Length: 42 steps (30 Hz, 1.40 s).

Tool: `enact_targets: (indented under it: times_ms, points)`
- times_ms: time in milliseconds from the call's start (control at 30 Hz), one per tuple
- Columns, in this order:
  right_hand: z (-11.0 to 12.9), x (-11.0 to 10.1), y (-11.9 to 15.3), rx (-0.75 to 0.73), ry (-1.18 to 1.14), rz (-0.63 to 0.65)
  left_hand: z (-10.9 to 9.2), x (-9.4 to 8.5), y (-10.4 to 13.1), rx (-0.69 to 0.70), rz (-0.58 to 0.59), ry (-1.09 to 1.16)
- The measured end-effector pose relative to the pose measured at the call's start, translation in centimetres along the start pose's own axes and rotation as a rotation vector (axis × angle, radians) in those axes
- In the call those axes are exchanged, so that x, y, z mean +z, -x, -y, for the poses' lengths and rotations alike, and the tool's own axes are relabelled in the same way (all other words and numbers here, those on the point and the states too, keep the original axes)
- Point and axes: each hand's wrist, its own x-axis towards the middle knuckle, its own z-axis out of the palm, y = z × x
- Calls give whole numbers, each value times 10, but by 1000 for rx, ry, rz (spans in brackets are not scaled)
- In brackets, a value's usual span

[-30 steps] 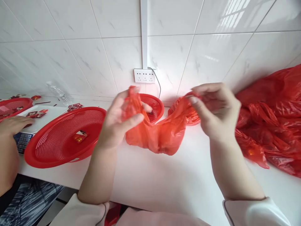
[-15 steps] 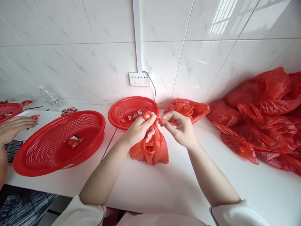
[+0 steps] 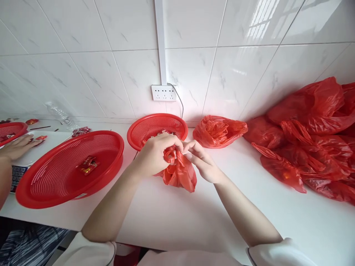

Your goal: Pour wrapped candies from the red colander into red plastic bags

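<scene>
Between my hands is a red plastic bag (image 3: pixel 181 175), gathered and twisted at its neck, its lower part bulging just above or on the table. My left hand (image 3: pixel 158 153) is closed around the bag's neck, a loop of plastic showing between thumb and fingers. From the other side my right hand (image 3: pixel 202 160) pinches at the neck, its fingertips meeting those of the left. What the right fingertips hold is mostly hidden. Right behind my hands stands a small red basket (image 3: pixel 138 127) with several small wrapped pieces in it.
A large red basket (image 3: pixel 52 171) holding a few wrapped pieces stands left. Beyond it a co-worker's hand (image 3: pixel 20 146) rests over a white scale tray (image 3: pixel 55 138). A crumpled red bag (image 3: pixel 219 131) lies by the wall, and several filled red bags (image 3: pixel 313 147) are heaped right.
My left hand has turned over and wrapped further round the bag's neck. My right hand has moved slightly down and left, against the left fingers. The co-worker's hand has shifted over the tray.
</scene>
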Motion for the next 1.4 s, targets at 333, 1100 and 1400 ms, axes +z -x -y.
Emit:
enact_targets:
  times_ms: [333,1100,1400]
  points:
    - [-15,0,-9,92,-218,-192,17,17,13,303,-369,-357]
    - [-8,-109,55,400,-71,-731,67,24,69,-441,-483,-9]
    - [-38,-79,73,193,959,-482,79,64,72,-561,97,618]
